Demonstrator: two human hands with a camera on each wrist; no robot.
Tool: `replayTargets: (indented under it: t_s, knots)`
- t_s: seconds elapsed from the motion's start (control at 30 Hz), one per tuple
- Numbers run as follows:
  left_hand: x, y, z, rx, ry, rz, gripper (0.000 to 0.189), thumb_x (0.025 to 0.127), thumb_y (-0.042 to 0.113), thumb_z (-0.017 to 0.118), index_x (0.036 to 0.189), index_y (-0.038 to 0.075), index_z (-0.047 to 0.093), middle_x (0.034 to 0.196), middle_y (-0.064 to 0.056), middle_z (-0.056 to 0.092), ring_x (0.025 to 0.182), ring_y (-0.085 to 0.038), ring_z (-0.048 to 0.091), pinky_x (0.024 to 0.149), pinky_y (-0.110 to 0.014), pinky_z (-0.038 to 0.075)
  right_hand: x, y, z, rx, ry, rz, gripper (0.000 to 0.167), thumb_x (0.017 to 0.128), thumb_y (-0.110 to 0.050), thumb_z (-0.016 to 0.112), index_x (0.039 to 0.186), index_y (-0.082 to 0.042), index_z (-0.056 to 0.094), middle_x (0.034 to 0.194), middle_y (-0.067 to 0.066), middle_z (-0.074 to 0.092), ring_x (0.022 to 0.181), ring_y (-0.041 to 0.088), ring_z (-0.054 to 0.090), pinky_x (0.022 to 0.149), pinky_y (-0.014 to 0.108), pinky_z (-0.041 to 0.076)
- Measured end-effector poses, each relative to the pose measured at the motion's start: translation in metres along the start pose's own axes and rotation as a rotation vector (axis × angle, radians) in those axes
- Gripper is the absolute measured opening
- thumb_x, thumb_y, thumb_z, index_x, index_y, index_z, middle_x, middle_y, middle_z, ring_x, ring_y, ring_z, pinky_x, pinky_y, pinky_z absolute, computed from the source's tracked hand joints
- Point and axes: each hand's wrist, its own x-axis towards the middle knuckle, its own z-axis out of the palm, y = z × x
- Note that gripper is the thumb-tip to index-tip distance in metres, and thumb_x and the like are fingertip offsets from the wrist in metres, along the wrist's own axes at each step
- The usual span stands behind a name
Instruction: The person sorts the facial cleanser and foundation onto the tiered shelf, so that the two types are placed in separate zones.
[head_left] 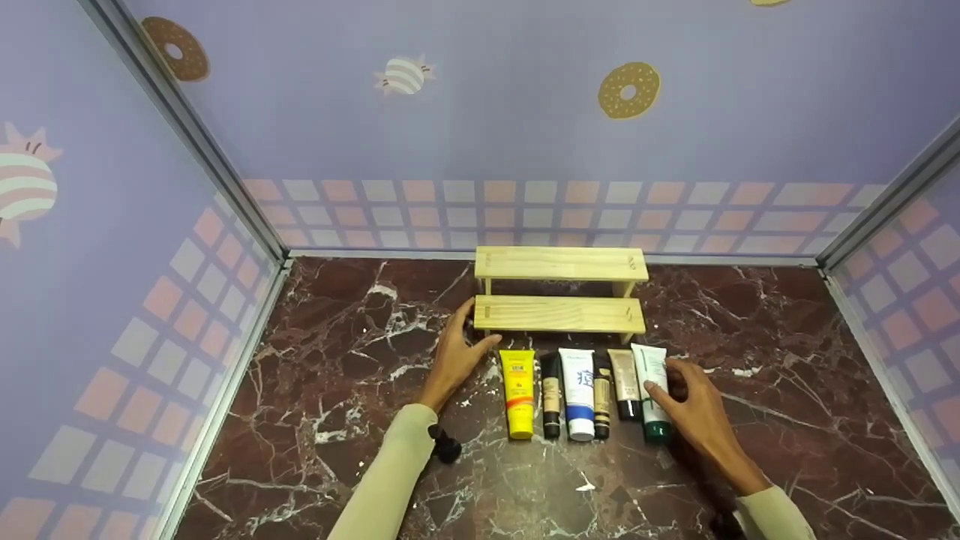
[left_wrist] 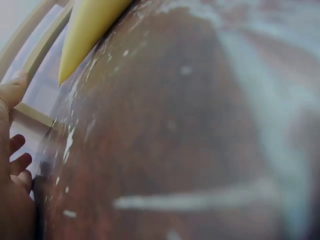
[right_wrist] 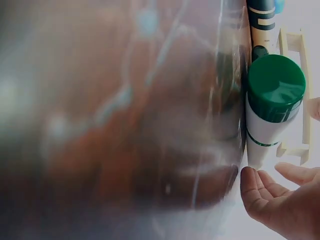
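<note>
My left hand (head_left: 456, 358) is at the left end of the lower step of a pale wooden two-step rack (head_left: 559, 313), index finger along its side, thumb in front. In the left wrist view the thumb overlaps the rack's edge (left_wrist: 37, 55); the other fingers are loosely bent. My right hand (head_left: 699, 405) pinches a white tube with a green cap (head_left: 654, 390), thumb on its face, fingers at its right side. The tube lies last in a row with a yellow tube (head_left: 518, 394), a white-and-blue tube (head_left: 577, 394), a beige tube (head_left: 625, 384) and two slim black-capped tubes (head_left: 551, 395).
The rack's higher step (head_left: 559, 264) stands at the back, close to the patterned rear wall (head_left: 525, 135). Side walls bound the dark red marbled surface (head_left: 337, 405). Some of that surface shows left and right of the row.
</note>
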Motion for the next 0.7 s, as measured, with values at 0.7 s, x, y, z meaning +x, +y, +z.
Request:
replayTargets:
  t_s: [0.7]
  knots:
    - [0.005, 0.004, 0.009, 0.006, 0.061, -0.055, 0.084, 0.100, 0.033, 0.086, 0.167, 0.004, 0.045, 0.164, -0.023, 0.052, 0.151, -0.040, 0.051, 0.126, -0.059, 0.038, -0.004, 0.004, 0.022, 0.005, 0.108, 0.111, 0.066, 0.093, -0.023, 0.089, 0.142, 0.012, 0.062, 0.120, 0.025, 0.063, 0.106, 0.038, 0.065, 0.091, 0.046, 0.052]
